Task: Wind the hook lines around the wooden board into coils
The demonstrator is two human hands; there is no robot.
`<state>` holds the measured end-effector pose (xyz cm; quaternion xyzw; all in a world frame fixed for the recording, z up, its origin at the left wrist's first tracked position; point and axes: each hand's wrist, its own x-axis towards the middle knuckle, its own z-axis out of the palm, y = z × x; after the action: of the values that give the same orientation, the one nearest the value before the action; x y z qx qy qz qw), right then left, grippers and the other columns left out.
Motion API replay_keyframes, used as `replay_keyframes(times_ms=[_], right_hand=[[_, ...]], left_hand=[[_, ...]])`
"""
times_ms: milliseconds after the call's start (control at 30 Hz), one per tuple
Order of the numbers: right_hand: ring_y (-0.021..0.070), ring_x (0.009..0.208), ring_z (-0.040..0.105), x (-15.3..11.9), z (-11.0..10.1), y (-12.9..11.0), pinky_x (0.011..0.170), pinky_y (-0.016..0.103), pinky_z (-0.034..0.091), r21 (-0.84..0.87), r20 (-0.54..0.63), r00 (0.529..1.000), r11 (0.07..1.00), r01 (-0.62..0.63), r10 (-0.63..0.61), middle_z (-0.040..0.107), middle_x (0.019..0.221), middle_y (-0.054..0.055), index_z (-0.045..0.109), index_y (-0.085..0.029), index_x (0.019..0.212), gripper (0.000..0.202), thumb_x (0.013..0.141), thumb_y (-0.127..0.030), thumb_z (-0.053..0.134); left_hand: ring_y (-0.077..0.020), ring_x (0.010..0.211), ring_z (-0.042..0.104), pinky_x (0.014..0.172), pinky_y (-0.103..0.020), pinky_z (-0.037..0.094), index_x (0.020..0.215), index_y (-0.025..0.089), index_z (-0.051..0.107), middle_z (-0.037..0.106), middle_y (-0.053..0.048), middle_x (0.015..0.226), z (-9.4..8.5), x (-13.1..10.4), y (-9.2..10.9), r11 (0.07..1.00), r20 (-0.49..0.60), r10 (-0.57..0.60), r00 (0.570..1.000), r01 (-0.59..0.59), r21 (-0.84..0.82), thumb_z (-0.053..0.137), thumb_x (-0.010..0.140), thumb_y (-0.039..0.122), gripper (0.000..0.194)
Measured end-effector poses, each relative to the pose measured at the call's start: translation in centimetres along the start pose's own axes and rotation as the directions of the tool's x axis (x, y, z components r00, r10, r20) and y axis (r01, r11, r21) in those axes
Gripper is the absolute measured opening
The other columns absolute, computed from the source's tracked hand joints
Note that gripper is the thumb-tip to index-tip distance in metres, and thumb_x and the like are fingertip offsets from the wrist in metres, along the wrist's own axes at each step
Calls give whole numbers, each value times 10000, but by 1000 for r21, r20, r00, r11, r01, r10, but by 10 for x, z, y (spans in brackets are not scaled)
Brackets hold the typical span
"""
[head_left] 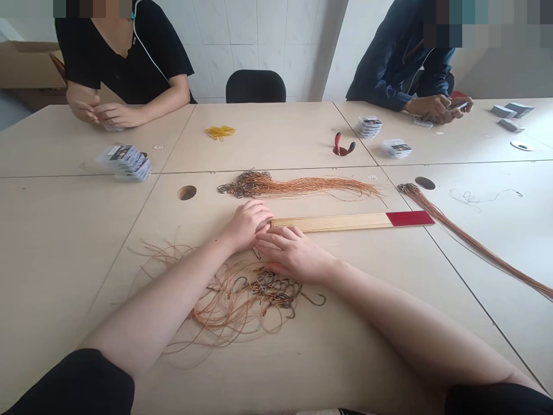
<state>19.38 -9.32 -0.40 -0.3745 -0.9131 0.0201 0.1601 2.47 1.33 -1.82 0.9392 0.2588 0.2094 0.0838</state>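
My left hand (248,226) is closed at the left end of a flat wooden strip (332,223) with a dark red end (410,218). My right hand (299,253) meets it there, fingers curled together at the strip's near edge. What the fingertips pinch is hidden. A thin bent piece of metal (257,252) shows just below them. Under and beside my right hand lies a loose heap of fishing hooks (276,291) with tangled orange-brown lines (216,317). Beyond the strip rests a bundle of hooks (246,184) whose lines (319,186) stretch rightward.
Another hooked line bundle (466,233) runs off to the right. Red-handled pliers (343,147) stand in a table hole. Stacks of small clear boxes (129,163) and yellow pieces (220,132) lie farther back. Two people sit opposite, hands (118,114) on the table; a black chair (256,86) stands between them.
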Motion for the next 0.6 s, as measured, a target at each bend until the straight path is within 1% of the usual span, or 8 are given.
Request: replay_keyframes(times_ms=[100, 200, 500, 600], right_hand=[[265, 1123, 382, 0, 1, 1, 867, 417, 383, -16, 6, 1000, 1000, -9, 9, 415, 1347, 54, 591, -241, 1075, 252, 911, -321, 418], [260, 1123, 367, 0, 3, 2, 872, 407, 385, -7, 0, 1000, 1000, -5, 5, 412, 1340, 44, 612, -240, 1002, 229, 912, -289, 407], [255, 1173, 327, 0, 5, 3, 898, 406, 394, 32, -50, 999, 999, 14, -12, 428, 1317, 69, 612, -232, 990, 197, 897, -265, 442], [250, 1180, 325, 0, 5, 4, 902, 409, 395, 41, -62, 998, 999, 26, -23, 433, 1311, 61, 623, -236, 945, 172, 884, -241, 462]], left_hand=[[-239, 1138, 447, 994, -430, 371, 981, 158, 631, 633, -71, 1036, -2, 0, 2, 1000, 5, 6, 1000, -6, 0, 499, 818, 210, 216], [-242, 1132, 455, 990, -435, 372, 974, 158, 632, 634, -74, 1035, -2, 0, 2, 1000, 8, 17, 1000, -17, -1, 507, 810, 211, 214], [-237, 1119, 462, 985, -426, 377, 944, 156, 634, 636, -70, 1033, -1, 0, 1, 999, 2, 37, 999, -37, 7, 516, 803, 196, 189], [-233, 1112, 466, 986, -421, 377, 930, 155, 635, 638, -65, 1027, -2, 1, 2, 999, 1, 41, 999, -41, 12, 510, 806, 185, 178]])
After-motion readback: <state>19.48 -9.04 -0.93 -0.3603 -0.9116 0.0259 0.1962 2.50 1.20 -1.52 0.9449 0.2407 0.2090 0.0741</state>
